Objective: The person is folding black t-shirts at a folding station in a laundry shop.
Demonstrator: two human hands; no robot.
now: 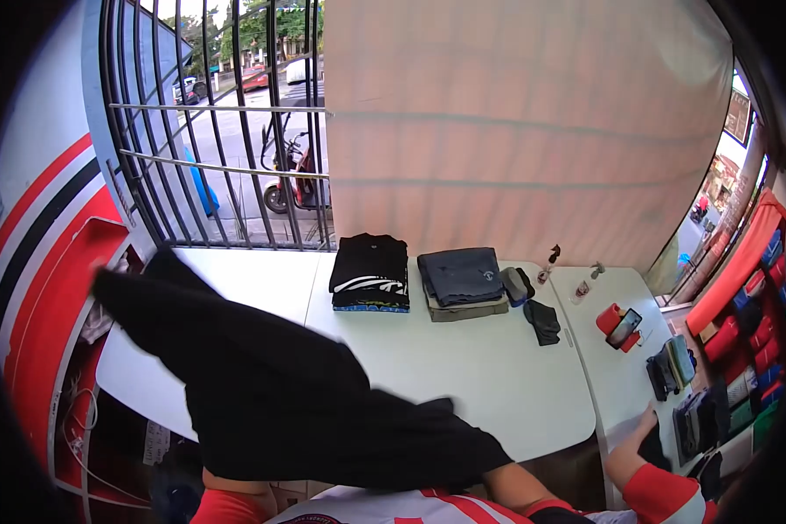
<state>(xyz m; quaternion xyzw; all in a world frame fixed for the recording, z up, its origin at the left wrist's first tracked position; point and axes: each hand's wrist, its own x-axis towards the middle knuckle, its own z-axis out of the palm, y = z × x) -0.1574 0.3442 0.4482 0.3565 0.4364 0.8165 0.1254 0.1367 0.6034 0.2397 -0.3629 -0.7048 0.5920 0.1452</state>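
A large black cloth garment (288,406) spreads in the air across the near left part of the white table (498,380), one end reaching out to the far left. Both my forearms run up under or behind it from the bottom edge, and the cloth hides both hands, so their grip does not show. Beyond the garment lie a stack of folded black shirts (370,275) and a stack of folded trousers or shorts (464,278), dark blue on top. Small folded dark items (542,322) lie to the right of the stacks.
Two spray bottles (581,289) and a phone (624,327) on a red holder stand at the right. A co-worker's arm (632,452) reaches in at the lower right, beside folded clothes (694,419). A barred window and a red shelf (39,393) are at the left.
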